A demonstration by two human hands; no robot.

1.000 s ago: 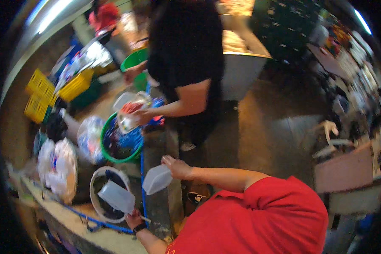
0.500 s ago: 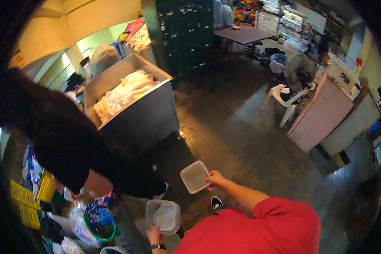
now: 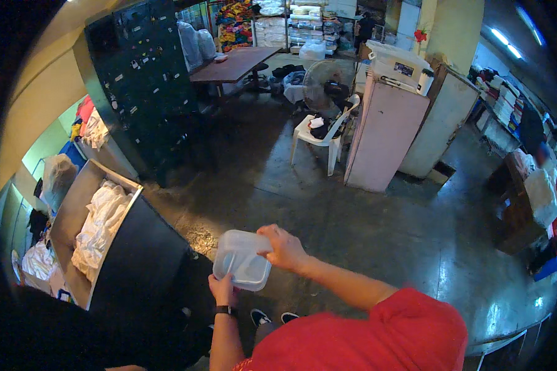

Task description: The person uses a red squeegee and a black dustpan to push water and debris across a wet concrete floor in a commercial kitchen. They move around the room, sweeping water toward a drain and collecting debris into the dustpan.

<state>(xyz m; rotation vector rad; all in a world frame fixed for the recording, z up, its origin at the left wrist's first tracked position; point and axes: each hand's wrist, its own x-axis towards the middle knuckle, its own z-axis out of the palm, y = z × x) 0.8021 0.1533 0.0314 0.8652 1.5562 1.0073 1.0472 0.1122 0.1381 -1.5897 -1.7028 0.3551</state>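
Note:
A clear plastic food container point(image 3: 236, 276) is in front of my body, above the floor. My left hand point(image 3: 221, 288) grips its near left side, thumb along the wall; a dark band circles that wrist. My right hand point(image 3: 284, 248) is closed at the upper right corner, pinching the translucent lid point(image 3: 241, 240), which lies over or against the container's top. Whether the lid is pressed down all round I cannot tell. Both hands are close together, with the container between them.
At left stands a metal bin point(image 3: 114, 216) of pale cloth, beside a large dark shape. Dark green lockers point(image 3: 139, 80), a brown table point(image 3: 235, 65), a white chair point(image 3: 319, 133), a fan point(image 3: 325, 86) and a pink cabinet point(image 3: 387, 133) stand farther off across the wet-looking floor point(image 3: 353, 229).
The lid in my right hand and the container in my left, held apart before, have come together. My view has swung to the right.

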